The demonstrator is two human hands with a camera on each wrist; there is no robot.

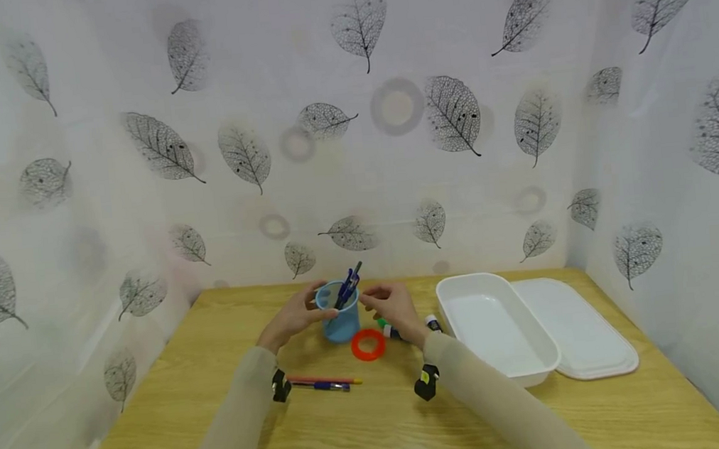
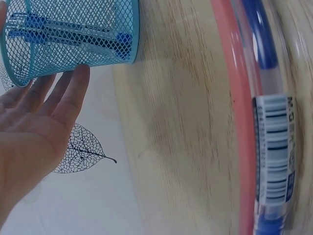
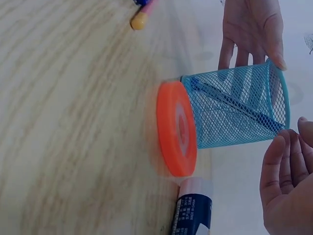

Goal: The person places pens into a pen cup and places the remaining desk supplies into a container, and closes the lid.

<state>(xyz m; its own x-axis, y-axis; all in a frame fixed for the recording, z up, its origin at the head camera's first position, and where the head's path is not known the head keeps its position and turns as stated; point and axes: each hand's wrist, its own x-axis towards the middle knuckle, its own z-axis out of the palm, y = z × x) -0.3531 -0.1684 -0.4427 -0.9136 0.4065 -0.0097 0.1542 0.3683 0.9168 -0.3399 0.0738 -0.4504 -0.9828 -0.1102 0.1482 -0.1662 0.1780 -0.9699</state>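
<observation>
A blue mesh pen cup (image 1: 343,326) stands upright on the wooden table (image 1: 158,413) and holds several dark blue pens (image 1: 348,286). My left hand (image 1: 293,317) lies against the cup's left side with straight fingers. In the left wrist view those fingertips (image 2: 78,73) touch the mesh of the cup (image 2: 68,39). My right hand (image 1: 392,306) hovers at the cup's right rim, fingers relaxed, holding nothing. The right wrist view shows the cup (image 3: 234,112) between my right hand (image 3: 288,181) and my left hand (image 3: 249,29). An orange ring (image 1: 368,345) lies flat just in front of the cup.
A red pen and a blue pen (image 1: 322,382) lie side by side near my left wrist. A labelled stick (image 1: 432,323) lies right of the ring. A white tub (image 1: 538,362) and its lid (image 1: 577,334) sit at the right. Leaf-patterned walls enclose the table.
</observation>
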